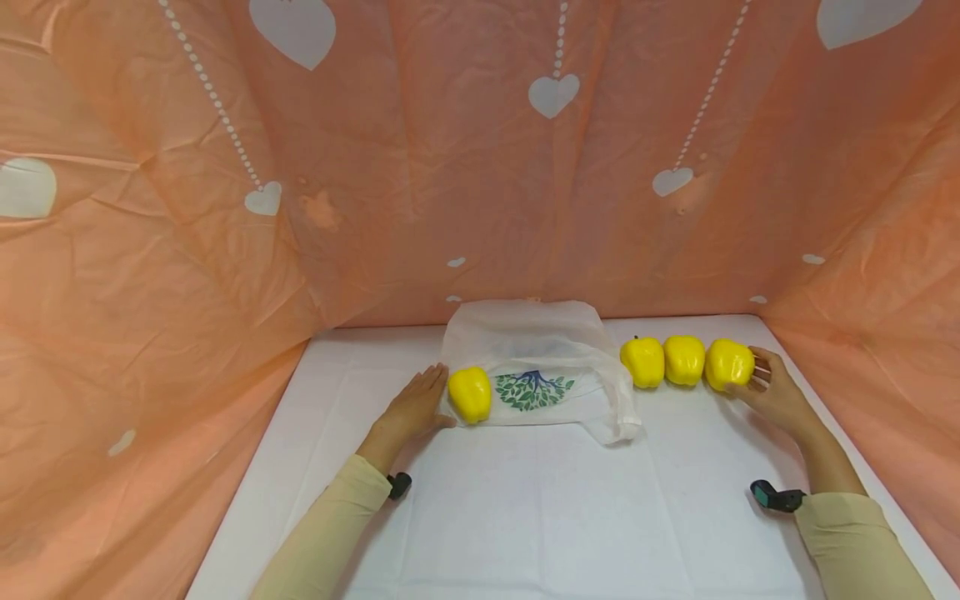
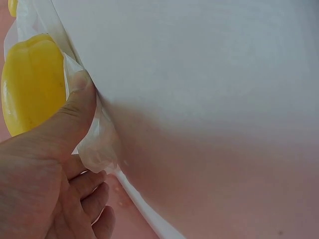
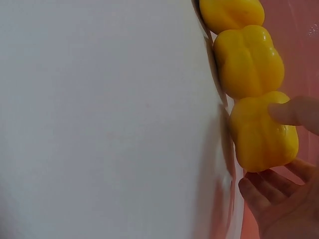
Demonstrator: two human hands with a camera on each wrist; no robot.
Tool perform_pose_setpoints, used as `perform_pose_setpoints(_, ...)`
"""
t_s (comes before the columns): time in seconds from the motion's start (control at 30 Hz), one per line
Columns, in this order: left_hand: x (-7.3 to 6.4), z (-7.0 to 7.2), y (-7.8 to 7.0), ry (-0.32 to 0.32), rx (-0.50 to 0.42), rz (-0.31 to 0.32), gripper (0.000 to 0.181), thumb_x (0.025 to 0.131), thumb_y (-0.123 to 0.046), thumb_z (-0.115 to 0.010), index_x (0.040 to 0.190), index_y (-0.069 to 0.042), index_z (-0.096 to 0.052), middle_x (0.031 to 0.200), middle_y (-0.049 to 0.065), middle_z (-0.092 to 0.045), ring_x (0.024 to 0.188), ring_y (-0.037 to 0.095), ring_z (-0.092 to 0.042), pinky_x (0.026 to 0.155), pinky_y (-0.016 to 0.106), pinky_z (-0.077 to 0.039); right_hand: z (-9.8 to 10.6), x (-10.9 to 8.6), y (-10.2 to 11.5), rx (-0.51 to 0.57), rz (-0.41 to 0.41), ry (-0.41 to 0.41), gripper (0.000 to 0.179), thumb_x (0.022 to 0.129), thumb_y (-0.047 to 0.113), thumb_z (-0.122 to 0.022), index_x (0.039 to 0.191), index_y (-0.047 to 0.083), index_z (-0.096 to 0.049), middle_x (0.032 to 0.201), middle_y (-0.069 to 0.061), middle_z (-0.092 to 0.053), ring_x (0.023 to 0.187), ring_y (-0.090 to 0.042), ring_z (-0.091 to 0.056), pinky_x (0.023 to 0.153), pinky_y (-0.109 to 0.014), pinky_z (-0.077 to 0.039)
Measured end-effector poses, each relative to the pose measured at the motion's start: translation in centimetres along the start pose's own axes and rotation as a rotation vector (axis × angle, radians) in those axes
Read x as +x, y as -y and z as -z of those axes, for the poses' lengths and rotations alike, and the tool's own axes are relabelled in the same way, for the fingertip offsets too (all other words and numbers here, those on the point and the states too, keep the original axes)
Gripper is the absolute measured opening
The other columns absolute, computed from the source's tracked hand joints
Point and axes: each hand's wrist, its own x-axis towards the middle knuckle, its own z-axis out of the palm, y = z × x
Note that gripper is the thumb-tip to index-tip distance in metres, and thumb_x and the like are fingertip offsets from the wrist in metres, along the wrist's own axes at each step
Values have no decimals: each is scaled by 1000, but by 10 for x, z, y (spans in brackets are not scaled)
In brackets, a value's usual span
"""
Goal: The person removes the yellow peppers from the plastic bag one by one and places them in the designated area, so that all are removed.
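Note:
A thin white plastic bag with a green and blue tree print lies flat on the table. One yellow bell pepper sits on the bag's left end. Beside that pepper, my left hand rests at the bag's edge, fingers extended; in the left wrist view its thumb touches the film. To the bag's right, three yellow bell peppers stand in a row. My right hand holds the rightmost pepper, thumb on one face and fingers around its outer side.
The middle pepper and the left pepper of the row stand close together, the latter near the bag's right edge. A white cloth covers the table. Orange curtains with white hearts hang behind and at both sides.

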Motion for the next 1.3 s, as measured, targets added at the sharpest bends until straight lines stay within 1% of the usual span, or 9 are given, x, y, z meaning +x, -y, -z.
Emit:
perform_pose_setpoints(0.17, 0, 0, 0, 1, -1, 3, 96, 100, -33, -78, 165, 12, -23, 175, 26, -20, 164, 38, -19, 136, 47, -13, 1, 3, 0, -1, -26, 15, 97, 110, 32, -62, 164, -11, 6, 162, -50, -8, 145, -72, -20, 115, -82, -28)
perform_pose_setpoints(0.37, 1, -1, -1, 4, -14, 12, 98, 99, -33, -79, 165, 12, -22, 176, 26, -19, 164, 39, -18, 136, 48, -13, 2, 6, 0, 0, -25, 17, 99, 109, 28, -63, 164, -10, 11, 159, -53, -7, 144, -73, -20, 117, -81, -27)
perform_pose_setpoints(0.5, 1, -1, -2, 13, -14, 17, 97, 100, -34, -78, 166, 11, -21, 176, 25, -19, 165, 37, -17, 136, 47, -12, 3, 6, 0, 1, -32, 30, 98, 110, 29, -62, 164, -9, 10, 161, -52, -6, 145, -72, -20, 117, -81, -27)
perform_pose_setpoints(0.77, 1, 0, 0, 13, -8, 14, 97, 100, -33, -78, 166, 11, -22, 176, 25, -19, 165, 38, -18, 136, 47, -13, 4, 3, -1, -3, -43, 52, 100, 110, 32, -61, 165, -7, 13, 163, -50, -1, 146, -72, -17, 116, -82, -26)
perform_pose_setpoints(0.97, 1, 0, 0, 14, -22, 19, 97, 99, -33, -79, 166, 10, -22, 176, 25, -19, 165, 37, -18, 136, 47, -13, 4, 0, -2, 3, -44, 44, 101, 110, 35, -60, 166, -6, 13, 164, -49, 0, 147, -72, -15, 116, -83, -25)
perform_pose_setpoints(1.07, 1, 0, -1, 18, -18, 25, 97, 100, -33, -78, 166, 10, -22, 176, 24, -18, 165, 37, -17, 136, 47, -13, 3, -2, -1, -2, -15, 18, 99, 110, 33, -61, 166, -7, 11, 163, -50, -3, 147, -72, -16, 117, -82, -24)
perform_pose_setpoints(1.2, 2, 0, -1, 13, -11, 23, 97, 99, -32, -79, 166, 11, -22, 176, 25, -19, 165, 38, -18, 136, 47, -13, 2, -5, 2, -7, 66, -43, 93, 109, 25, -62, 165, -12, 3, 162, -50, -8, 148, -71, -17, 121, -77, -17)
perform_pose_setpoints(1.3, 2, 0, 0, 10, 0, 19, 97, 99, -33, -78, 166, 11, -23, 176, 25, -19, 164, 38, -18, 136, 48, -14, 1, -6, 5, -17, 124, -86, 89, 109, 22, -62, 164, -14, -3, 163, -49, -11, 148, -70, -18, 123, -75, -14)
